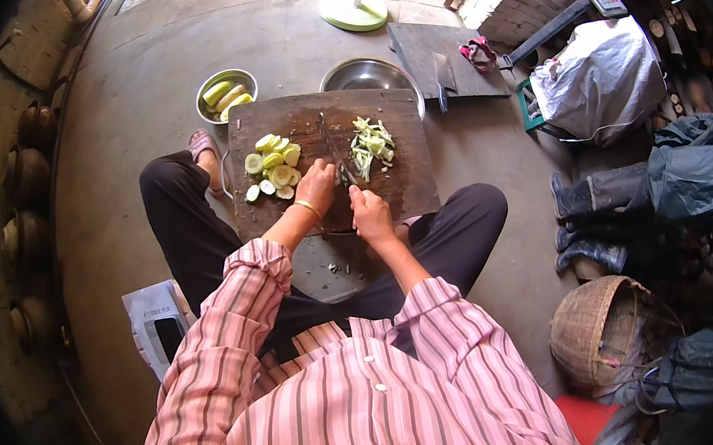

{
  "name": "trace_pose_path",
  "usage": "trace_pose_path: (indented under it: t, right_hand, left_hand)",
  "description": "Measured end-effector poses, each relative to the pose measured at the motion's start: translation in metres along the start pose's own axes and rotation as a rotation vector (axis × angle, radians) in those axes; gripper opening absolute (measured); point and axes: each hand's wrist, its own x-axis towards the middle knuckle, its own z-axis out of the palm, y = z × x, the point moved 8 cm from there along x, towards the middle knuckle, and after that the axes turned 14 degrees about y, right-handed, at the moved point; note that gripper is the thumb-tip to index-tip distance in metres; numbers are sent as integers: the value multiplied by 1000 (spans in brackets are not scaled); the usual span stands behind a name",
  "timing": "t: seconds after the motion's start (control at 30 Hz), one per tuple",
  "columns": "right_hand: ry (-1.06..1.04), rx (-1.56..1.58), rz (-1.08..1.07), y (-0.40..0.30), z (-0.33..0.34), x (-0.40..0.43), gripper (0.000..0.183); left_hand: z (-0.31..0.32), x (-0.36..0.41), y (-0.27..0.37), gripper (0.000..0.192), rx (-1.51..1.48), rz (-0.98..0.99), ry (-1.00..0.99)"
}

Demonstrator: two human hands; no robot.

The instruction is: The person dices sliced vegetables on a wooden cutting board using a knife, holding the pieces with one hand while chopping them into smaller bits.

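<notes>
In my right hand (371,213) is the handle of a kitchen knife (329,137), its dark blade pointing away across a worn wooden cutting board (414,180). Bunched fingers of my left hand (317,186) rest against the board close to the blade's left side; whatever lies under them is hidden. Small bits cling near the blade's base. Left of the knife lies a pile of round pale-green slices (273,159), probably cucumber or squash. On its right is a heap of thin cut strips (372,146) of the same colour.
Beyond the board stand a metal bowl of green-yellow vegetable pieces (225,97) and a wide steel basin (367,73). A second board (436,51) carries a cleaver (443,76) and a red cloth (477,53). Rubber boots (607,189) and a wicker basket (592,328) are at right.
</notes>
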Motion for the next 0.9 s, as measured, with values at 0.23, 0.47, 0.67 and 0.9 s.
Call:
trace_pose_path:
  t: [0.23,0.47,0.67,0.9]
  right_hand:
    - [-164,127,239,-29,-19,-16,51]
    - [-154,139,247,-27,-16,-25,52]
    - [-95,87,161,-8,6,-4,52]
    - [-1,28,49,-4,10,-3,52]
  left_hand:
    - [-3,-4,-2,21,22,-28,-7]
    - [-6,-3,-3,18,21,-26,14]
    - [-3,-4,-4,17,17,-38,4]
    - [-1,-6,-3,16,-10,-29,-13]
